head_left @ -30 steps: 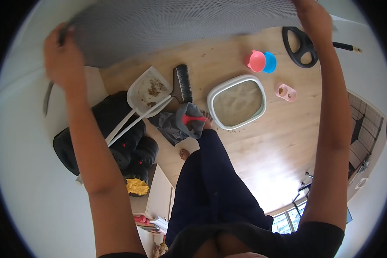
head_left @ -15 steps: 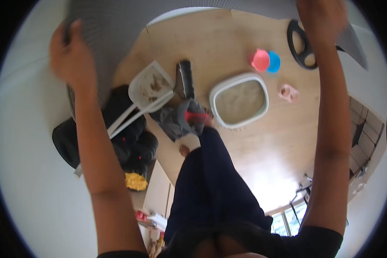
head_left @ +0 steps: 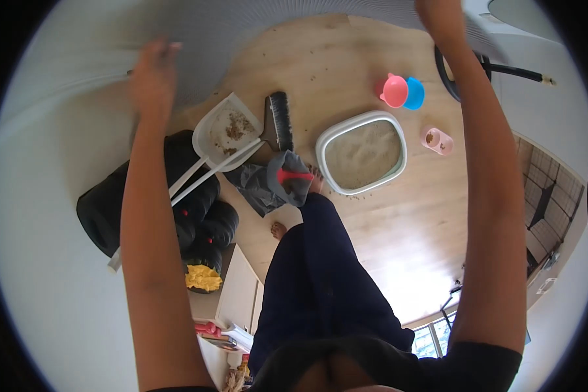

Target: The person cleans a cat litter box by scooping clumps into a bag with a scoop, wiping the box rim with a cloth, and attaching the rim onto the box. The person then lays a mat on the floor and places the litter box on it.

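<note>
A large grey ribbed mat (head_left: 242, 29) stretches across the top of the view, raised between my hands. My left hand (head_left: 153, 81), slightly blurred, is closed on its left part. At the upper right, my right hand (head_left: 441, 23) grips the other side; its fingers are partly cut off by the frame edge. Below the mat stands a white-rimmed litter box (head_left: 320, 147) with sand-like litter. Left of the box lie a long-handled white dustpan (head_left: 209, 134) holding brown debris, a broom (head_left: 281, 121) and a grey plastic bag (head_left: 251, 186) with a red scoop (head_left: 294, 175).
A pink cup (head_left: 394, 91) and a blue cup (head_left: 415, 93) sit on the wooden floor, near a pink double bowl (head_left: 436, 140). A black steering-wheel-like ring (head_left: 445, 72) is under my right arm. Black dumbbells (head_left: 101, 212) stand at left; a wire cage (head_left: 549, 196) is at right.
Both hands have shifted, the left one rightward and slightly down, the right one leftward. The mat has moved with them, uncovering more wall at the left and a black rod at the right.
</note>
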